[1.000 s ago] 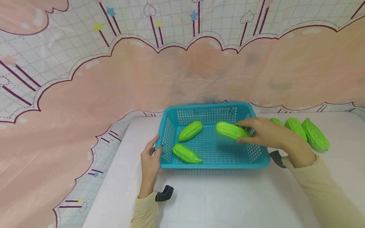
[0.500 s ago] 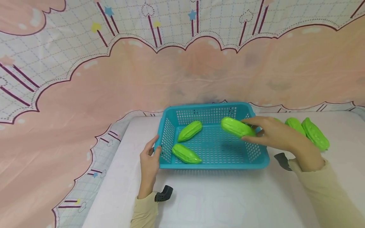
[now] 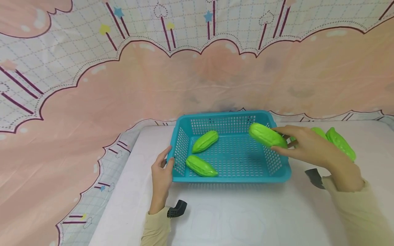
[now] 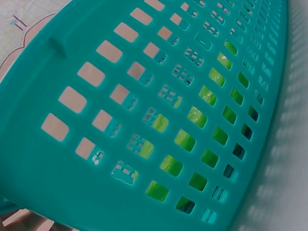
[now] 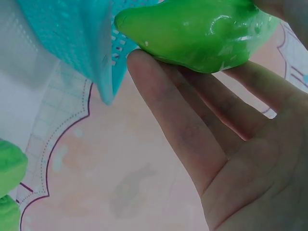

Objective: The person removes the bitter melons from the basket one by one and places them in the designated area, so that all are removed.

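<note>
My right hand (image 3: 311, 145) holds a bright green bitter melon (image 3: 267, 135) between thumb and fingers, above the right side of a blue plastic basket (image 3: 227, 179). In the right wrist view, the melon's (image 5: 197, 33) tapered end points toward the basket (image 5: 98, 53), and the fingers (image 5: 173, 120) lie against its side. My left hand (image 3: 161, 177) grips the basket's left rim; the left wrist view shows mostly the perforated wall (image 4: 62, 178), with a bit of the fingers at the lower left. Inside, at the left, lie two more bitter melons, an upper one (image 3: 205, 141) and a lower one (image 3: 201, 166).
To the right of the basket, more green bitter melons (image 3: 340, 143) lie on the white tabletop (image 3: 231, 215), partly hidden behind my right hand. A patterned pink and white cloth (image 3: 215, 82) hangs behind the table. Black wrist-worn devices (image 3: 177, 209) show beside both sleeves.
My right hand has carried the bitter melon rightward and slightly up, from over the basket's floor toward its right wall. The left hand and the basket have stayed in place.
</note>
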`<state>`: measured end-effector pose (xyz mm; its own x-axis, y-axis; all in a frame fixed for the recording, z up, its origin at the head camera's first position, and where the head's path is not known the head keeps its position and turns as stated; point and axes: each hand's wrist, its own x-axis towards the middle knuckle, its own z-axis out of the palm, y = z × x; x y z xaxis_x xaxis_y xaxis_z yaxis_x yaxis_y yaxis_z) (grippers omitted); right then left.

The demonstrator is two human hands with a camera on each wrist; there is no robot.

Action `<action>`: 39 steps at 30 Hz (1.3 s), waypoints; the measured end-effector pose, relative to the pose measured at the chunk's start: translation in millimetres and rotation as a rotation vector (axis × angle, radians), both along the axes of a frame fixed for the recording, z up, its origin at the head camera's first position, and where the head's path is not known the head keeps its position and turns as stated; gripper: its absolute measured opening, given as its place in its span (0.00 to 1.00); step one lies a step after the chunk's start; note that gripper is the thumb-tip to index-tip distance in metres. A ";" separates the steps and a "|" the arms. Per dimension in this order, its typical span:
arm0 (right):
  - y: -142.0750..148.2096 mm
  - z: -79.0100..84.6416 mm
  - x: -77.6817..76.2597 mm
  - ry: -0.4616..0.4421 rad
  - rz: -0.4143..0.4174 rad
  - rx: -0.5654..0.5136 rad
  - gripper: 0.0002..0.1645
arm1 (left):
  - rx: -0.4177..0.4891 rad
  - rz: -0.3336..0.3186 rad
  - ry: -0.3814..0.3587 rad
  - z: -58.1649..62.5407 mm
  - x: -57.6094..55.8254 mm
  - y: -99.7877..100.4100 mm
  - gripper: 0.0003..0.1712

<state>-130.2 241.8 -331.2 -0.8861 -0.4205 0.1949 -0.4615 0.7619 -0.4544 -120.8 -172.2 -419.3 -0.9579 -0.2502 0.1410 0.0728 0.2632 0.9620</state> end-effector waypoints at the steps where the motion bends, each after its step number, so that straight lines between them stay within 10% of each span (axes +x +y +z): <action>1: 1.5 -0.2 0.9 0.007 -0.004 0.001 0.31 | -0.002 -0.001 0.002 -0.4 -0.1 -0.2 0.25; 13: 17.3 -11.6 6.7 0.124 -0.009 -0.013 0.27 | 0.005 0.006 -0.010 0.7 0.5 0.4 0.25; 39: 42.4 -24.7 21.5 -0.038 -0.179 0.015 0.37 | 0.019 0.003 -0.017 3.2 -0.2 0.7 0.25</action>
<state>-108.7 284.2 -355.8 -0.9536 -0.2580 0.1550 -0.3008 0.8373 -0.4565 -121.0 -171.5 -416.1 -0.9593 -0.2559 0.1195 0.0552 0.2451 0.9679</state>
